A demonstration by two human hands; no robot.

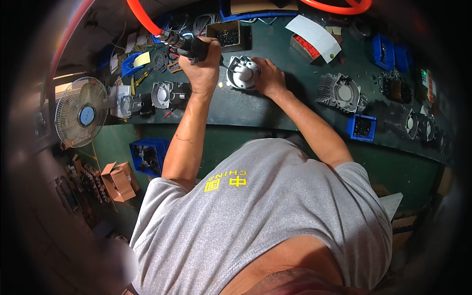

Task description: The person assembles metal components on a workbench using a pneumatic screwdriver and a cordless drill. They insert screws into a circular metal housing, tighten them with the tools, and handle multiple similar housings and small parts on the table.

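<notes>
- Left hand (pixel 202 64): fingers (pixel 212 48) wrapped tight round the black grip of a pneumatic driver (pixel 189 45), closed fist, nothing else in it.
- An orange air hose (pixel 141 17) runs up and away to the left from the tool's far end, beyond the knuckles.
- Right hand (pixel 269 77): palm down, fingers (pixel 255 66) spread and curled over the right edge of a grey cast metal housing (pixel 242 73); it steadies the part by pressing, not a full wraparound grasp.
- The housing lies flat on the dark green bench (pixel 275 44), touching the right fingertips and just to the right of the left fist; its rounded pale centre faces up.
- Left of the left fist: two similar grey housings (pixel 162 94) on the bench edge, near them a black ring (pixel 160 61) and a yellow slip (pixel 142 59).
- Beyond the left fingertips: an open cardboard box of small dark screws (pixel 227 33).
- Beyond the right fingers, further off: a tray of red parts (pixel 306 46) partly under a white card (pixel 314 35).
- Well right of the right hand: a finned grey housing (pixel 340 92), a small blue bin (pixel 363 127) of dark pieces, more blue bins (pixel 383 51) at the far edge.
- Below the bench, left: a white fan (pixel 81 112), a blue crate (pixel 147 155), cardboard boxes (pixel 118 181).
</notes>
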